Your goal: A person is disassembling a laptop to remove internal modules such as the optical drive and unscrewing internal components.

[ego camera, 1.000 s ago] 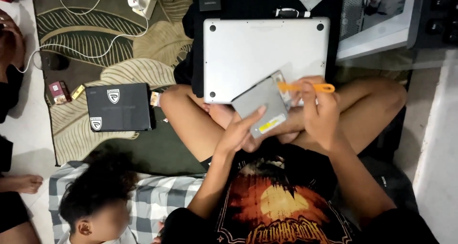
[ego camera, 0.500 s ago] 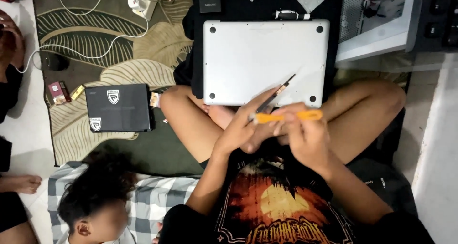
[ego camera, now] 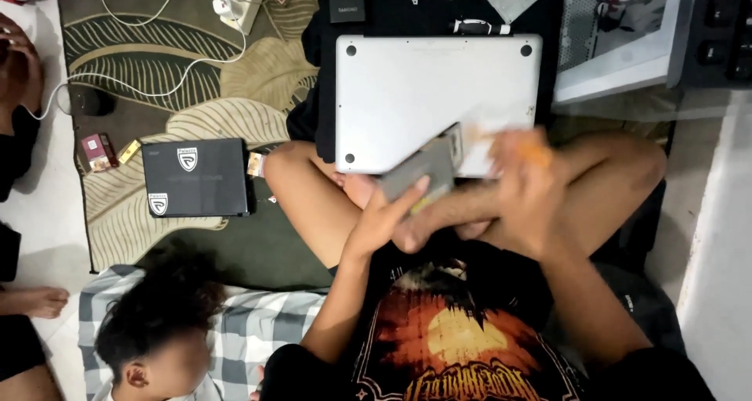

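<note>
Motion blur smears the right hand, so its fingers cannot be read; an orange streak near its knuckles is too blurred to identify. The left hand holds one grey drive from below, fingers curled about its lower edge, tilted above the lap and overlapping the near edge of one silver laptop lying underside up. One black box sits on the rug to the left. Another person's head is cut off at the bottom edge.
</note>
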